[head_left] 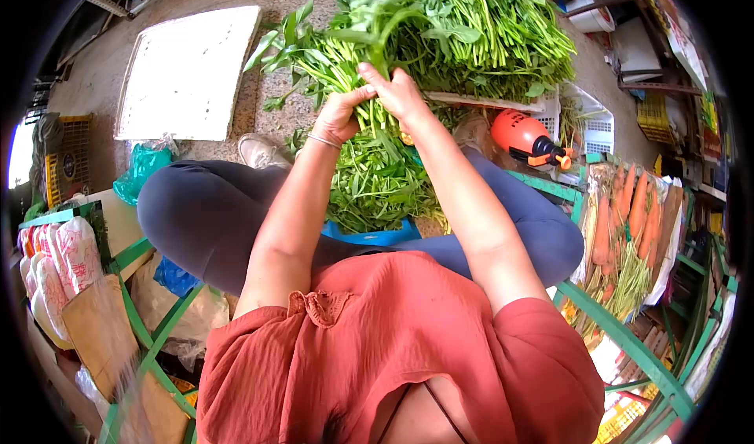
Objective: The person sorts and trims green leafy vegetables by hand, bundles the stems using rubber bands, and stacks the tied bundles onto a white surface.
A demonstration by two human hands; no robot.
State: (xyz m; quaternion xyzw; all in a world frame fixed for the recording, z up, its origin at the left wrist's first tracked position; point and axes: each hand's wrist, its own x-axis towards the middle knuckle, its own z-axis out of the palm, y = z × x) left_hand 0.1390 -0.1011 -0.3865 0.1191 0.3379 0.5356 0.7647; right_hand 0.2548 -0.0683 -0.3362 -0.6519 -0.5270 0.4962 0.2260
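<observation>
Between my knees, my left hand (342, 115) and my right hand (398, 97) meet on a bunch of leafy greens (380, 45), long-stemmed like water spinach. My left hand wraps around the lower stalks, its thumb toward my right hand. The fingers of my right hand close on the stems just above, and part of that grip is hidden. Beyond my hands lies a big heap of the same greens (503, 31), stalk ends toward me. Below them, loose leaves and stem bits (377, 188) fill a blue container (373, 236).
A white board (188, 75) lies on the floor at the left, with a green plastic bag (146, 170) near it. An orange spray bottle (522, 136) and a white plastic crate (589, 126) are on the right. Carrots (624, 212) lie beside a green metal frame (628, 346).
</observation>
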